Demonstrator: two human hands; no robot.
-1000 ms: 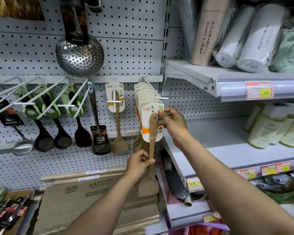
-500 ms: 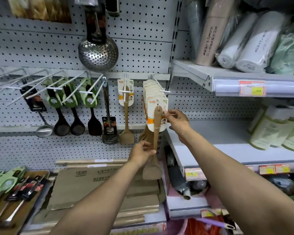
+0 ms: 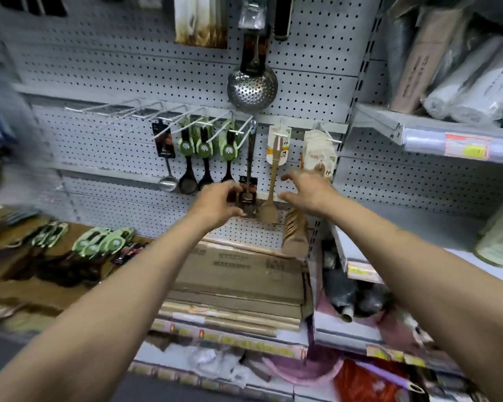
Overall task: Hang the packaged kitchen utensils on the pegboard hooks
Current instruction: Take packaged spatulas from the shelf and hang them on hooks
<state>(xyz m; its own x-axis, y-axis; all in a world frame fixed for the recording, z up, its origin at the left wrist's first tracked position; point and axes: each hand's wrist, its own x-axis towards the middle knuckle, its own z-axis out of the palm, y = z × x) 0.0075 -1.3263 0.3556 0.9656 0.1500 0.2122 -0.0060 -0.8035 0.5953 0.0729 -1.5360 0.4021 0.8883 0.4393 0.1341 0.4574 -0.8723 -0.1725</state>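
Spatulas [image 3: 320,158] in card packs are seen stacked on the rightmost pegboard hook [image 3: 330,138]. Nothing is held: the left hand [image 3: 215,203] is loosely curled, the right hand [image 3: 307,191] spread. More packaged utensils [image 3: 105,242] near the lower shelf's left edge are probably to be fetched next, though blurred.

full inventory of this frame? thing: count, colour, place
wooden spatulas: a bunch, tan, rightmost hook
single wooden spatula: 1, tan, hook left of the bunch
metal turner: 1, steel, next hook left
black spoons: 3, green cards, hooks further left
ladle: 1, steel, leftmost filled hook
skimmer: 1, steel, upper pegboard
loose utensils: several, green cards, lower left
cardboard boxes: stack, brown, below hooks
left hand: empty, curled loosely
right hand: empty, fingers spread
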